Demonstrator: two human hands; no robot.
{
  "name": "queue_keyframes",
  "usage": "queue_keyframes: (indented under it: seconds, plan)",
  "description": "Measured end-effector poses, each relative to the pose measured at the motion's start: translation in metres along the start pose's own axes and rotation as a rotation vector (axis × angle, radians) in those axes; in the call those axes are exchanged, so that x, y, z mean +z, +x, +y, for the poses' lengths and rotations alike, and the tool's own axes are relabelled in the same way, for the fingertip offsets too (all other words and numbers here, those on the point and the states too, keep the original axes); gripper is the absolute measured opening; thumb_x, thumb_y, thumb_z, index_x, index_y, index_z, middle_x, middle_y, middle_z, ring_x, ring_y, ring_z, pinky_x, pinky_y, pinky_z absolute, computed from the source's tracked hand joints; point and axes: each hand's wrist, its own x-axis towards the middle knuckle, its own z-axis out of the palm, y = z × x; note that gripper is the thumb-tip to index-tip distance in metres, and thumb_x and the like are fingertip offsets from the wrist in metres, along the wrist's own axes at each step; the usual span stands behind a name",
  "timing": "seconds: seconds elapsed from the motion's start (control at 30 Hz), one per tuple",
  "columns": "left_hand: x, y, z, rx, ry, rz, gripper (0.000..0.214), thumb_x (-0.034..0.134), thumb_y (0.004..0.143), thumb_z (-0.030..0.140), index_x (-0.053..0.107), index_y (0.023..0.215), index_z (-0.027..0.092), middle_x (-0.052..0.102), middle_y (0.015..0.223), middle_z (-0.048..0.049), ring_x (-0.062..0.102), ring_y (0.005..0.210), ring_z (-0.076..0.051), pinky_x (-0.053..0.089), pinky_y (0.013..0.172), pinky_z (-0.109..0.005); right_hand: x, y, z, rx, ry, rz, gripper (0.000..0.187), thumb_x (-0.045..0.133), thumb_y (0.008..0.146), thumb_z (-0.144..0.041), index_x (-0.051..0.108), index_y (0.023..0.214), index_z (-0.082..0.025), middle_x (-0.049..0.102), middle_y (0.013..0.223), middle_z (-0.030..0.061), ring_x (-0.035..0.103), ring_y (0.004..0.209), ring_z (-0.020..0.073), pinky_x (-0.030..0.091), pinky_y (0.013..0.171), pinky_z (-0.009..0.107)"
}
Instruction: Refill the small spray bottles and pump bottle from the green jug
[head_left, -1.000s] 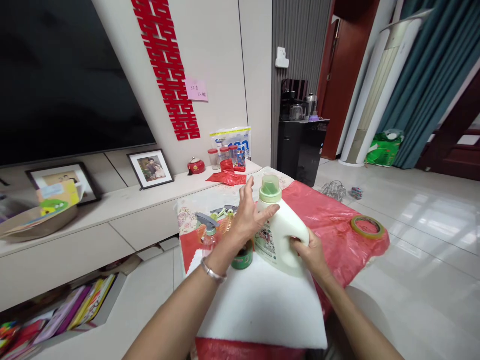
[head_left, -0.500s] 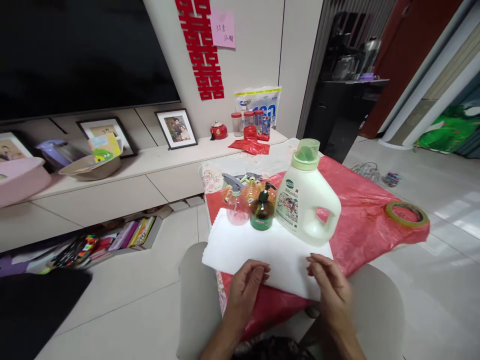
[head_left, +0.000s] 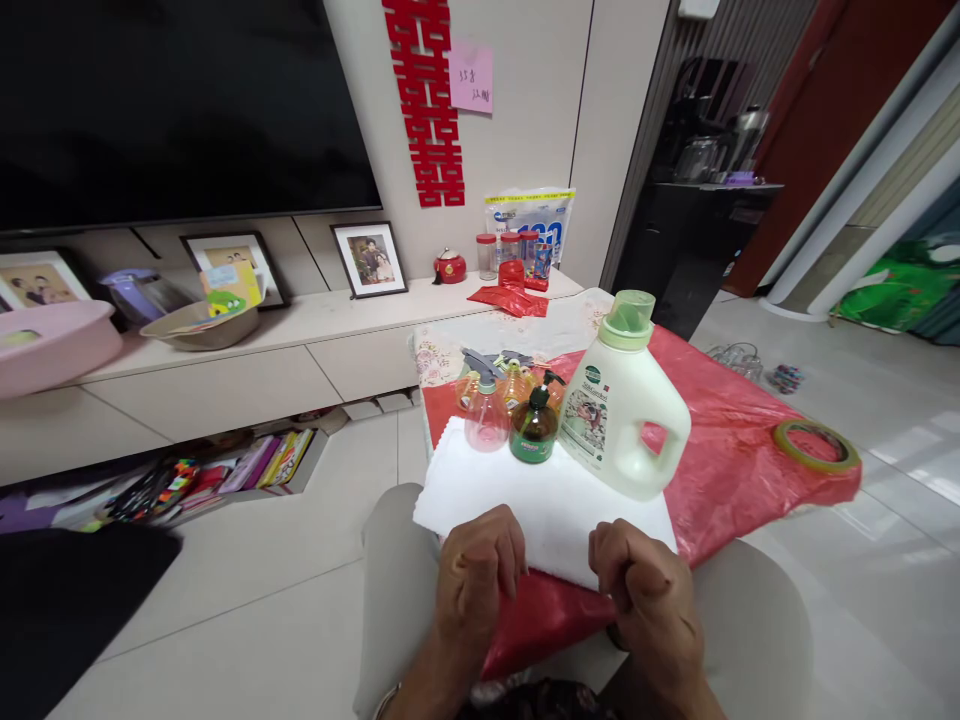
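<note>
My left hand (head_left: 480, 575) is curled into a loose fist above the near left part of a white sheet (head_left: 480, 500), with nothing showing in it. Opposite it, my right hand (head_left: 646, 585) is likewise closed, thumb bent against the fingers, and appears to hold nothing. Behind them on the sheet stand a clear pinkish spray bottle (head_left: 487, 420), a dark pump bottle (head_left: 534, 430) with a green label, and a large pale green detergent jug (head_left: 626, 410) with a handle. The jug is nearest to my right hand. All three stand upright.
Small orange-tinted bottles (head_left: 514, 385) and grey spray heads (head_left: 487, 362) sit behind. A roll of tape (head_left: 816, 446) lies on the red plastic cover (head_left: 720, 430) at right. Beyond is a low cabinet (head_left: 360, 340) with jars (head_left: 487, 257) and a red packet (head_left: 510, 299).
Both hands have curled from loosely bent fingers into fists with the knuckles turned forward. The view has shifted slightly; the bottles and jug keep their places on the sheet.
</note>
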Motion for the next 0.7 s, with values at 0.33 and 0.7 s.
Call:
queue_keyframes:
  seconds: [0.33,0.7]
  plan:
    - [0.006,-0.005,-0.032,-0.268,0.228,-0.067,0.078,0.011,0.095,0.084,0.034,0.049,0.025,0.038,0.051,0.0008,0.038,0.052,-0.015,0.029,0.057,-0.035,0.004,0.004,0.034,0.24,-0.102,0.033,0.068,0.044,0.097,-0.073,0.048,0.056,-0.019,0.04,0.055,-0.0005,0.034,0.053,0.0103,0.024,0.051,0.028]
    - [0.008,-0.004,-0.03,-0.258,0.247,-0.066,0.073,0.017,0.097,0.082,0.033,0.053,0.025,0.036,0.054,0.0019,0.036,0.054,-0.015,0.028,0.057,-0.034,0.005,0.002,0.033,0.272,-0.127,0.029,0.069,0.04,0.098,-0.074,0.047,0.056,-0.02,0.039,0.055,-0.0006,0.033,0.053,0.0108,0.024,0.05,0.027]
